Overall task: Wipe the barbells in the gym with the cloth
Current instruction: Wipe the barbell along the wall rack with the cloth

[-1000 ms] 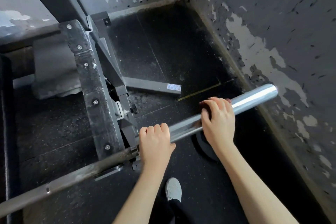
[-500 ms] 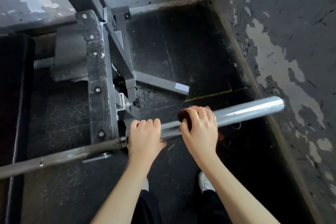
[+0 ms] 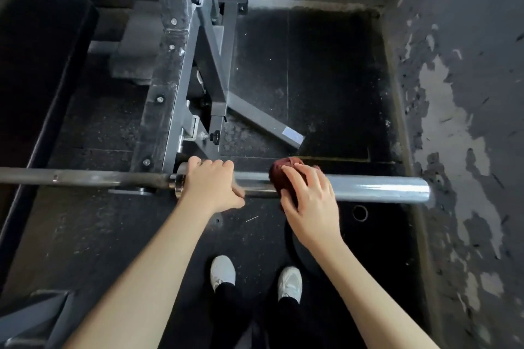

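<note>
Left hand (image 3: 211,185) curls round the barbell (image 3: 382,188) sleeve beside the collar (image 3: 179,186); right hand (image 3: 310,202) lies spread-fingered on the red cloth (image 3: 279,176) bunched over the sleeve further right. Held so loosely, the cloth could slip off onto the floor (image 3: 326,79).

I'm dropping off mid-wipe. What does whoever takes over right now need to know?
Left hand: grips the barbell sleeve beside the collar, steadying it.
Right hand: fingers spread over the dark red cloth, pressing it on the sleeve's middle.
The barbell rests on the rack.
Done: cannot tell how much is wiped.
Left, likely: the sleeve's outer end, then the shaft.
</note>
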Tool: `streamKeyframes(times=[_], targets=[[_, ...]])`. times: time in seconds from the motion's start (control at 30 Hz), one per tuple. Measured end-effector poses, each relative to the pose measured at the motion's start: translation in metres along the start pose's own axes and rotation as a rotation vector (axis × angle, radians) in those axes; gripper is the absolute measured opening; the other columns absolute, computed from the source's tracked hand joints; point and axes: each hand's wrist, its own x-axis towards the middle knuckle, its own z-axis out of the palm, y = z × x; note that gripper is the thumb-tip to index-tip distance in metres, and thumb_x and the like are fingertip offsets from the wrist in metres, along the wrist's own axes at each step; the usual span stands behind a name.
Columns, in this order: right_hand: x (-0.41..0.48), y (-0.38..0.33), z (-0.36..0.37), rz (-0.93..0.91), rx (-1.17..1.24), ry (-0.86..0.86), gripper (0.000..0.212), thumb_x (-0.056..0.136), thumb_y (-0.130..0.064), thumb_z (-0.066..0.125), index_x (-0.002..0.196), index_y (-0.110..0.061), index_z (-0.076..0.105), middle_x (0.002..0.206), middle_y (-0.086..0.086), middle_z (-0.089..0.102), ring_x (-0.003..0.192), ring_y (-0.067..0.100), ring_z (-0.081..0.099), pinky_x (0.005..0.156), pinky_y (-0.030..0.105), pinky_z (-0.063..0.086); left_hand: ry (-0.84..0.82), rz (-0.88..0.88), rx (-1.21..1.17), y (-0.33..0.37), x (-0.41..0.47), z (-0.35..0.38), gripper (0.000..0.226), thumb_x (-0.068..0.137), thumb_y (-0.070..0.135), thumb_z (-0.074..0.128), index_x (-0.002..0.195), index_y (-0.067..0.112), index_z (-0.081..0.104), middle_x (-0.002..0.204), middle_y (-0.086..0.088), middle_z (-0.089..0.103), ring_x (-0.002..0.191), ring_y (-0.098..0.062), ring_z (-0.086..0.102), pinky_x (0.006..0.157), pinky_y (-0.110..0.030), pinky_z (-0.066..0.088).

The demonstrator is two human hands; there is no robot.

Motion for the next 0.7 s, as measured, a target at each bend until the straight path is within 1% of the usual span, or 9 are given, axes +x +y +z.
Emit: streamKeyframes(times=[0.1,0.2,0.3,0.4,0.47,0.53,0.6,0.67,0.7], targets=[[-0.007,0.037,-0.022,-0.044,-0.050,-0.012,0.043,0.085,-0.029,0.049,0.123,-0.014,0.061,0.124,0.004,0.059,0.114,0.027,0.054,0.095,0.041,0.047,-0.239,0.042,-0.049,0.003,0.017,-0.017,0.045,0.069,0.056,0.068,0.100,0.025,0.058,0.100,0.013,0.063,0.096,-0.016,0.055,0.095,-0.042,0.031],[-0.011,0.056,-0.034,0.138,-0.093,0.108,0.043,0.084,-0.029,0.049,0.122,-0.012,0.062,0.121,0.006,0.060,0.112,0.030,0.054,0.094,0.044,0.046,-0.304,0.090,-0.087,0.014,0.024,-0.022,0.037,0.074,0.044,0.070,0.097,0.023,0.052,0.084,0.009,0.058,0.078,-0.014,0.051,0.088,-0.039,0.031],[0.002,0.020,-0.017,0.276,-0.046,0.174,0.036,0.085,-0.027,0.049,0.115,-0.014,0.065,0.117,0.004,0.061,0.108,0.028,0.053,0.094,0.043,0.042,-0.175,0.084,-0.064,0.016,0.019,-0.015,0.031,0.075,0.037,0.067,0.091,0.022,0.046,0.076,0.008,0.054,0.074,-0.016,0.052,0.081,-0.035,0.031],[0.008,-0.022,0.005,0.086,0.008,0.059,0.036,0.088,-0.030,0.050,0.120,-0.017,0.062,0.123,0.001,0.059,0.110,0.025,0.052,0.095,0.040,0.042,0.021,0.065,-0.051,0.016,0.009,-0.004,0.034,0.074,0.037,0.068,0.089,0.022,0.041,0.075,0.009,0.051,0.076,-0.018,0.052,0.081,-0.034,0.030],[-0.001,-0.014,0.004,-0.071,-0.034,-0.032,0.043,0.089,-0.035,0.051,0.128,-0.018,0.059,0.134,0.003,0.056,0.120,0.025,0.051,0.100,0.040,0.042,0.175,0.041,-0.044,0.019,0.003,0.007,0.036,0.072,0.034,0.072,0.085,0.022,0.040,0.074,0.009,0.048,0.077,-0.019,0.054,0.083,-0.033,0.030],[-0.012,0.013,-0.008,-0.132,-0.089,-0.033,0.045,0.087,-0.034,0.062,0.128,-0.016,0.060,0.138,0.005,0.055,0.125,0.026,0.050,0.102,0.037,0.041,0.301,0.029,-0.056,0.023,-0.001,0.019,0.040,0.064,0.031,0.079,0.078,0.022,0.043,0.070,0.009,0.050,0.071,-0.019,0.055,0.087,-0.033,0.033],[-0.020,0.037,-0.019,-0.049,-0.152,0.029,0.044,0.083,-0.030,0.069,0.123,-0.013,0.062,0.133,0.007,0.057,0.122,0.030,0.052,0.099,0.042,0.043,0.372,0.013,-0.089,0.024,-0.002,0.027,0.046,0.050,0.025,0.088,0.071,0.021,0.047,0.062,0.006,0.052,0.061,-0.019,0.053,0.089,-0.036,0.037],[-0.013,0.038,-0.019,0.124,-0.125,0.126,0.039,0.086,-0.034,0.059,0.116,-0.011,0.063,0.123,0.008,0.059,0.117,0.033,0.052,0.096,0.047,0.046,0.413,-0.013,-0.097,0.024,-0.005,0.029,0.048,0.042,0.021,0.091,0.069,0.018,0.051,0.059,0.004,0.051,0.058,-0.021,0.052,0.090,-0.040,0.040],[-0.005,0.028,-0.012,0.225,-0.077,0.164,0.038,0.087,-0.035,0.053,0.115,-0.011,0.063,0.121,0.008,0.059,0.116,0.033,0.051,0.099,0.049,0.043,0.428,-0.018,-0.095,0.025,-0.006,0.029,0.048,0.041,0.020,0.092,0.070,0.017,0.053,0.060,0.002,0.052,0.058,-0.022,0.052,0.091,-0.042,0.042]])
